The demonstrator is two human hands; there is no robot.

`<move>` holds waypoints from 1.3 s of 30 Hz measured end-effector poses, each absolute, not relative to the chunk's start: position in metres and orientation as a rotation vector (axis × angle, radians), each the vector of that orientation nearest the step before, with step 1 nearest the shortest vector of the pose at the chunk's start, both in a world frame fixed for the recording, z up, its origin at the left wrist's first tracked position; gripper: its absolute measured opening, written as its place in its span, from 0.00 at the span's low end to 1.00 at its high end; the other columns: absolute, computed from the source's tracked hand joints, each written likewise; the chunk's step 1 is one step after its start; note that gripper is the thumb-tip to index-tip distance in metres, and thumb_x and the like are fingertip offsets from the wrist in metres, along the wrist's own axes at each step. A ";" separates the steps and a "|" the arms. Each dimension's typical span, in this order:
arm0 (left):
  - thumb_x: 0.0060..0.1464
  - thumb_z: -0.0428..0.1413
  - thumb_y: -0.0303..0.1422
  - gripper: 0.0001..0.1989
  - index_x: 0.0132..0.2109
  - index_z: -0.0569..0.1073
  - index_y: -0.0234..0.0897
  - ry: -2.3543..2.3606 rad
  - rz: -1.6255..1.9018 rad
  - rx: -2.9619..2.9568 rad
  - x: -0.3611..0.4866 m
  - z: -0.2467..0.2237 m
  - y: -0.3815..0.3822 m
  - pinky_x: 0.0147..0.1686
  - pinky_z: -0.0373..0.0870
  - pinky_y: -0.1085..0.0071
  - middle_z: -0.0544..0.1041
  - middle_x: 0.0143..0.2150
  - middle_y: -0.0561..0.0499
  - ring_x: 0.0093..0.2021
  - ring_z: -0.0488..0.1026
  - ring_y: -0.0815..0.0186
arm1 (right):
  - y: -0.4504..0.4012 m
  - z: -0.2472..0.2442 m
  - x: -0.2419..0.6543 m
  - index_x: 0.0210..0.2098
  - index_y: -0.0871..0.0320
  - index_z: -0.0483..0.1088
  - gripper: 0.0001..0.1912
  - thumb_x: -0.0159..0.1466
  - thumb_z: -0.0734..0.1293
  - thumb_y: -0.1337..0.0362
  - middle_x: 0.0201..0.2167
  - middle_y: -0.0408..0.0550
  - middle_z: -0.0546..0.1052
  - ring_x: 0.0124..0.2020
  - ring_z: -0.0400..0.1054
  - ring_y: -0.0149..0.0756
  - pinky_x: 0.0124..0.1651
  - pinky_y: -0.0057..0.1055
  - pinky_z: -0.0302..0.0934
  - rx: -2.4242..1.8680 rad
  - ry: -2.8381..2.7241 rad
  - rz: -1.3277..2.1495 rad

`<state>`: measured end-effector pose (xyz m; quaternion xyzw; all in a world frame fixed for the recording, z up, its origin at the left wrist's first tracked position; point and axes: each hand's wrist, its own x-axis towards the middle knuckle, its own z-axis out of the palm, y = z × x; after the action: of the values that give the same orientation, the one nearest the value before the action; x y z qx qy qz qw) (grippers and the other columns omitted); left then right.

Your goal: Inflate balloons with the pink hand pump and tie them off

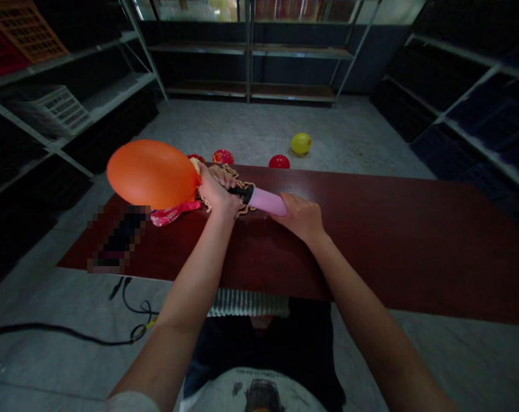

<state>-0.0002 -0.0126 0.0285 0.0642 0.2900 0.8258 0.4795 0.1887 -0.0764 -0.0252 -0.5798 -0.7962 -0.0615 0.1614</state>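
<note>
An inflated orange balloon (154, 174) juts out to the left over the table's left end. My left hand (218, 191) is closed around its neck and the black front end of a balloon pump. The pump's pink barrel (266, 201) extends to the right from there. At its other end, my right hand (300, 214) is wrapped around the pump; the fingers are partly hidden. A limp red patterned balloon (169, 215) lies on the table below the orange one. Beneath and behind my left hand is a heap of beige chain or cord (225, 171).
The dark red table (392, 240) stretches off to the right. A blurred-out dark object (124, 237) lies at its left end. Beyond the far edge are red balloons (279, 162) and a yellow balloon (301, 143) on the floor. Shelves (199, 48) stand around; a black cable (62, 329) runs at lower left.
</note>
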 end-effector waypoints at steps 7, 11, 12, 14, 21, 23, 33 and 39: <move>0.76 0.50 0.39 0.29 0.27 0.47 0.40 0.733 2.095 0.124 -0.044 0.024 -0.001 0.19 0.48 0.72 0.47 0.19 0.60 0.16 0.47 0.73 | -0.071 -0.025 0.205 0.56 0.61 0.76 0.22 0.73 0.66 0.51 0.44 0.59 0.83 0.42 0.72 0.45 0.40 0.36 0.51 -1.674 -2.301 -0.378; 0.77 0.48 0.39 0.28 0.27 0.47 0.39 0.742 2.142 0.149 -0.068 0.022 0.002 0.19 0.48 0.73 0.48 0.19 0.60 0.16 0.47 0.73 | -0.066 -0.027 0.222 0.55 0.61 0.77 0.21 0.71 0.67 0.52 0.42 0.59 0.82 0.43 0.71 0.47 0.40 0.37 0.51 -1.673 -2.275 -0.468; 0.77 0.48 0.38 0.28 0.27 0.47 0.39 0.753 2.145 0.154 -0.072 0.023 0.001 0.19 0.49 0.73 0.48 0.19 0.59 0.16 0.47 0.73 | -0.065 -0.028 0.225 0.54 0.61 0.77 0.21 0.70 0.68 0.51 0.41 0.58 0.82 0.42 0.71 0.47 0.40 0.36 0.51 -1.677 -2.260 -0.477; 0.78 0.47 0.38 0.27 0.28 0.47 0.39 0.765 2.144 0.150 -0.076 0.028 -0.003 0.19 0.49 0.73 0.48 0.19 0.59 0.16 0.47 0.74 | -0.063 -0.031 0.229 0.52 0.59 0.77 0.20 0.70 0.68 0.51 0.40 0.56 0.82 0.41 0.71 0.47 0.40 0.36 0.52 -1.682 -2.229 -0.477; 0.79 0.45 0.36 0.27 0.27 0.50 0.38 0.698 2.176 0.076 -0.055 0.045 -0.016 0.18 0.46 0.74 0.48 0.18 0.60 0.16 0.46 0.74 | -0.064 -0.037 0.235 0.50 0.59 0.76 0.19 0.66 0.71 0.53 0.42 0.56 0.81 0.41 0.72 0.48 0.40 0.35 0.54 -1.702 -2.197 -0.388; 0.79 0.46 0.38 0.28 0.26 0.50 0.39 0.682 2.191 0.111 -0.046 0.043 -0.015 0.18 0.46 0.74 0.48 0.18 0.60 0.16 0.45 0.74 | -0.065 -0.036 0.234 0.50 0.59 0.76 0.19 0.65 0.71 0.54 0.42 0.56 0.81 0.41 0.72 0.48 0.39 0.35 0.55 -1.703 -2.212 -0.358; 0.73 0.55 0.51 0.33 0.26 0.49 0.40 0.724 2.033 0.255 0.016 0.026 -0.019 0.15 0.45 0.74 0.46 0.18 0.61 0.15 0.45 0.74 | -0.082 -0.017 0.198 0.51 0.60 0.75 0.18 0.66 0.70 0.55 0.45 0.59 0.85 0.40 0.78 0.47 0.36 0.34 0.55 -1.761 -2.353 -0.145; 0.75 0.53 0.47 0.32 0.25 0.50 0.40 0.705 1.984 0.195 0.024 0.025 -0.020 0.14 0.45 0.74 0.48 0.16 0.61 0.13 0.46 0.75 | -0.082 -0.020 0.193 0.52 0.59 0.75 0.20 0.67 0.70 0.53 0.46 0.57 0.85 0.41 0.79 0.47 0.35 0.33 0.52 -1.747 -2.330 -0.057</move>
<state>0.0244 -0.0201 0.0253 0.0801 0.2904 0.8173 0.4912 0.1932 -0.0816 -0.0198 -0.5959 -0.7947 -0.0194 0.1140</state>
